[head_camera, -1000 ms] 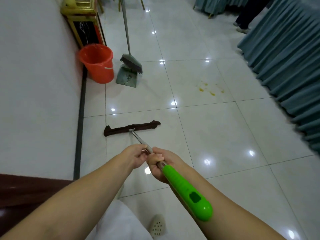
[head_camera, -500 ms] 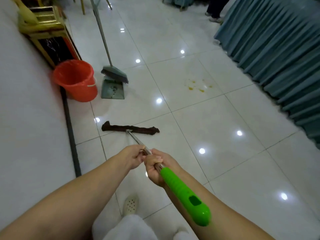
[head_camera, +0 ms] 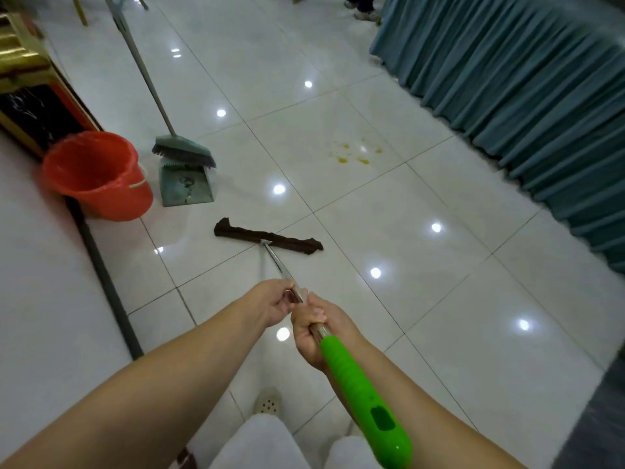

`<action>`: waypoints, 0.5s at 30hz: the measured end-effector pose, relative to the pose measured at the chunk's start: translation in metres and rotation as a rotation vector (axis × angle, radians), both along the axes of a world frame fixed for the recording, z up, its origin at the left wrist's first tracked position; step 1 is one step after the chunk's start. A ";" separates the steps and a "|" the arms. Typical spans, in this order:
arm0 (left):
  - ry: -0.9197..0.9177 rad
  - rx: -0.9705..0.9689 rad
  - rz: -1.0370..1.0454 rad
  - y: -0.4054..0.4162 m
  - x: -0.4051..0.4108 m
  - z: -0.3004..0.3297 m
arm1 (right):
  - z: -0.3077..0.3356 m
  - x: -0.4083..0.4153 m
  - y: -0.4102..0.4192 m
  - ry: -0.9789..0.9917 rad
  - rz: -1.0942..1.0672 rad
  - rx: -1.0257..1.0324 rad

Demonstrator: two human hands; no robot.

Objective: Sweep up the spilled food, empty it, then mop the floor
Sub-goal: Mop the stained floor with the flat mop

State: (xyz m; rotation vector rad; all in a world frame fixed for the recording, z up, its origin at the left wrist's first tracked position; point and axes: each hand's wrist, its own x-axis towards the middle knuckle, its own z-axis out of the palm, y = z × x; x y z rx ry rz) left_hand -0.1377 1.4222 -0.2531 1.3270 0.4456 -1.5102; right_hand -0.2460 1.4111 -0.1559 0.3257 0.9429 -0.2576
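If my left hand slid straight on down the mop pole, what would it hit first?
Probably the dark mop head on the tiled floor; the left hand has only bare metal pole ahead of it.

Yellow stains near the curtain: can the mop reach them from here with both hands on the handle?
Probably yes. The mop head lies short of the yellow stains, with only bare tile between; left hand and right hand grip the handle.

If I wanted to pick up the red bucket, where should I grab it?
Grab the red bucket by its open top rim, reaching down from above. It stands upright by the wall, a thin bag covers the rim, and its white handle hangs against the side.
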 end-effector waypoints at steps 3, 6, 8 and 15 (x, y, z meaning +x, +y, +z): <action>-0.001 -0.001 -0.084 -0.016 -0.010 -0.002 | 0.005 -0.004 -0.007 0.060 -0.028 -0.034; 0.020 -0.026 -0.153 -0.033 -0.023 0.001 | 0.012 -0.009 -0.021 0.113 -0.063 -0.052; 0.019 -0.039 -0.187 -0.046 -0.033 0.004 | 0.017 -0.014 -0.031 0.162 -0.082 -0.070; 0.036 -0.092 -0.265 -0.083 -0.061 0.013 | 0.019 -0.046 -0.070 0.175 -0.064 -0.103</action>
